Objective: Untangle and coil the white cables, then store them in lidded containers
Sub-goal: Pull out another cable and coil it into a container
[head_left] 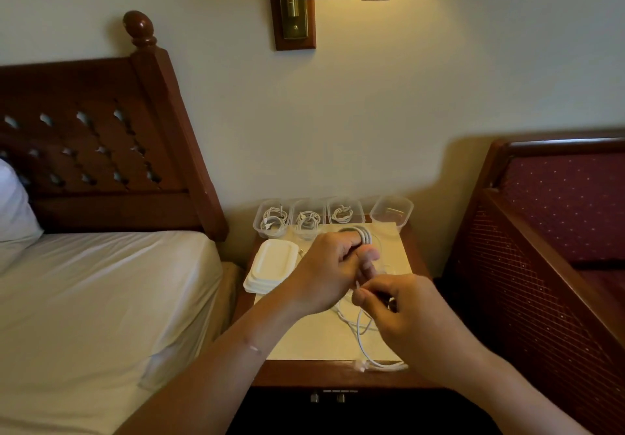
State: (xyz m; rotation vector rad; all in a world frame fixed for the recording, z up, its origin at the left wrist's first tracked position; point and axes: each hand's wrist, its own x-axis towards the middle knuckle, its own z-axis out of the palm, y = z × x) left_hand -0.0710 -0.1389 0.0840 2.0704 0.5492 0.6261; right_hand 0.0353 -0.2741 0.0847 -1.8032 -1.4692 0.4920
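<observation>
Your nightstand [304, 374] has a pale mat [311, 336] on top. Along its back edge stand four clear containers [391, 198], three holding coiled white cables [308, 219]. A stack of white lids [272, 265] lies at left; a loose white cable [385, 366] trails to the front edge.

**A:** Standing right by them. What's on the arms?

**B:** Both bare, frame edge to fingertips. Left forearm [220, 367] and right forearm [490, 377], just skin all the way along.

**A:** Any markings?

**B:** One. A short pale streak [253, 347] runs across the left forearm, just above the wrist. Scar or glare, can't tell.

**A:** And the grips?

**B:** Left grip [324, 275] and right grip [406, 313] are bare-fingered. There's a dark speck [392, 304] between the right fingers, too blurred to call.
</observation>
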